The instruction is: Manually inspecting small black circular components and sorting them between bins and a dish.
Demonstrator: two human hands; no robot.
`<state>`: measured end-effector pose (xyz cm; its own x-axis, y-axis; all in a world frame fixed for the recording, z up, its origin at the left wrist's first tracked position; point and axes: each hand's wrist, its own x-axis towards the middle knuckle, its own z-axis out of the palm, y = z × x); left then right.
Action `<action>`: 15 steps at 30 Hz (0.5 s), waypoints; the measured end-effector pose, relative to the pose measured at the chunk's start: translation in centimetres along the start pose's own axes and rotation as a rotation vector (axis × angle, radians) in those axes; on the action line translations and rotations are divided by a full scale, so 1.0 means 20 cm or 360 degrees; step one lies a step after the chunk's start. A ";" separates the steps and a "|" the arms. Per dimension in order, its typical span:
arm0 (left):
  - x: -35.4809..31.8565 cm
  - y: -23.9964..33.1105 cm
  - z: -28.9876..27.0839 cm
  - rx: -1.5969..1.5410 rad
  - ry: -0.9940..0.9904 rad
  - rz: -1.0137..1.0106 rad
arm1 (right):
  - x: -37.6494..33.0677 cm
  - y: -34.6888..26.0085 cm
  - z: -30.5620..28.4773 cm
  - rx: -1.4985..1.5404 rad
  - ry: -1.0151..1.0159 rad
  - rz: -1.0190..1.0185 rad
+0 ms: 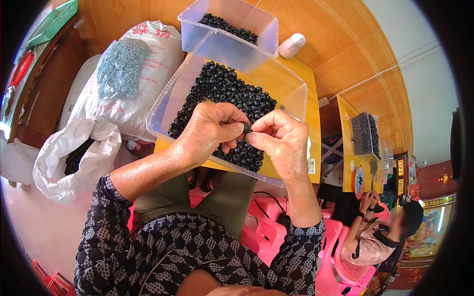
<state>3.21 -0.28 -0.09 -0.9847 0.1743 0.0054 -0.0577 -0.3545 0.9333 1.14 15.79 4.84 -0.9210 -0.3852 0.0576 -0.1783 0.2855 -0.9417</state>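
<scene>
**One small black piece (246, 129) between two hands, uncounted others in the bin below**

Hands: two, near centre of frame. Left hand (215, 128): thumb and index finger pinching the one black piece, other fingers curled beneath. Right hand (282, 137): thumb and index drawn close together at the piece's right side, remaining fingers folded in; cannot tell whether these tips grip it too.

Piece is just above the front part of one clear plastic bin (291, 91), centre of frame. Inside: a broad spread of loose black pieces (227, 89), rounded, many showing a hole; far too many to count.

Second clear bin (269, 37), top centre: one smaller heap of black pieces. One white bottle (292, 46) just right of it. One yellow table (310, 76) underneath.

Upper left: one large printed white sack (165, 59) in full view; on it, one clear bag of blue-grey bits (121, 69). Left edge of frame, middle height: one open white bag (47, 160), dark contents. Top left corner: one green basket (52, 22).

Right side: one more bin (365, 133) of dark pieces on a second yellow table; one round blue tray (359, 180) near it. Lower right: one other person (375, 241), seated, both hands raised together. Pink chairs (266, 237) overlap; count uncertain.
</scene>
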 end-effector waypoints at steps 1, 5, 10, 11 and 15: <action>0.00 0.00 0.00 -0.0008 -0.0016 -0.0004 | 0.00 0.01 0.00 -0.0001 0.0002 -0.0001; 0.00 0.00 -0.01 -0.0122 -0.0039 -0.0058 | 0.02 0.04 0.00 0.0250 -0.0001 -0.0037; 0.00 0.03 0.00 -0.0159 -0.0050 -0.0156 | 0.05 0.07 -0.04 0.0285 -0.0208 -0.0175; 0.00 0.03 0.00 -0.0195 -0.0049 -0.0198 | 0.06 0.08 -0.04 0.0350 -0.0245 -0.0140; 0.00 0.02 0.00 -0.0209 -0.0025 -0.0186 | 0.08 0.08 -0.05 0.0467 -0.0337 0.0020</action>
<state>3.17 -0.41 0.36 -0.9674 0.2352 -0.0941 -0.1937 -0.4475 0.8731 -0.91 16.55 3.85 -0.8248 -0.5655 0.0046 -0.0324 0.0391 -0.9987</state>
